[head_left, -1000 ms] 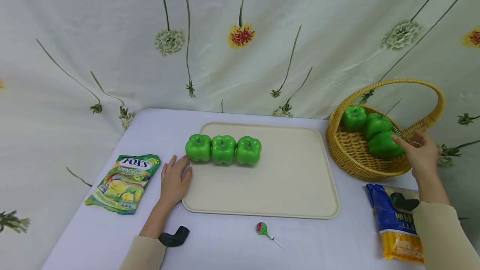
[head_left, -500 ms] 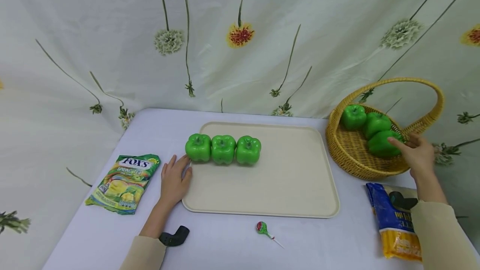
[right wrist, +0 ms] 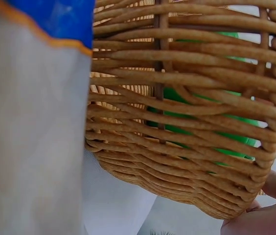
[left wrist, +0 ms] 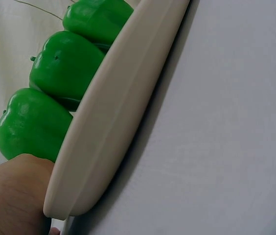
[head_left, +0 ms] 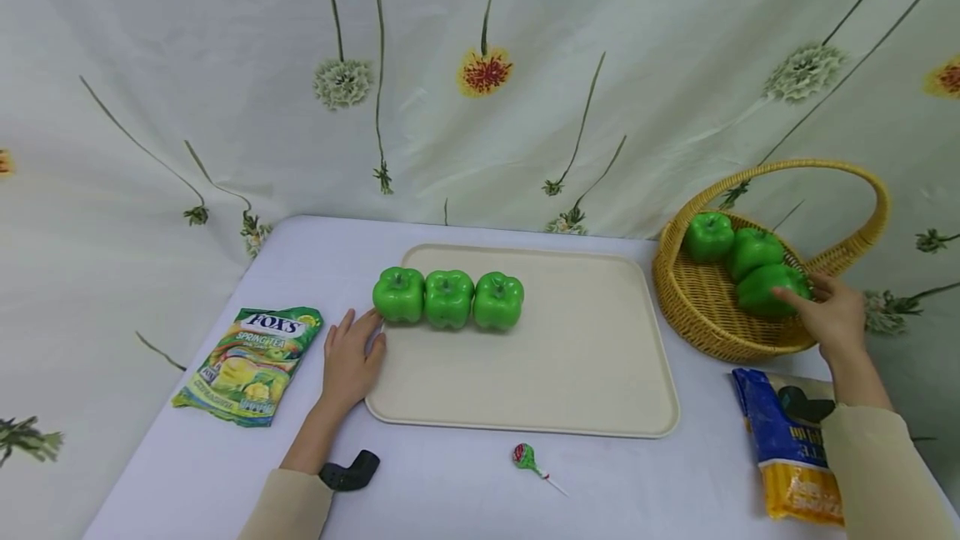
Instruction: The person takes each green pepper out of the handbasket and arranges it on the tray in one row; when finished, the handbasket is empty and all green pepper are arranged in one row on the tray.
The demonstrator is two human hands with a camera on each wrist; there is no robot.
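Note:
My left hand lies with fingers extended at the left edge of a beige tray, its fingertips by the leftmost of three green bell peppers in a row. My right hand reaches over the rim of a wicker basket and holds a green bell pepper lying on its side, thumb across its front and fingers at its right end. Two more green bell peppers sit behind it. The right wrist view shows the basket's weave, with green behind it and part of the hand at right.
Left of the tray lies a green Fox's candy bag. A lollipop lies in front of the tray. Below the basket, a blue and yellow packet is partly under the right forearm. A floral curtain hangs behind.
My right hand has moved slightly left and its fingers have closed in on the bell pepper, which has turned a little. The left hand has stayed in place.

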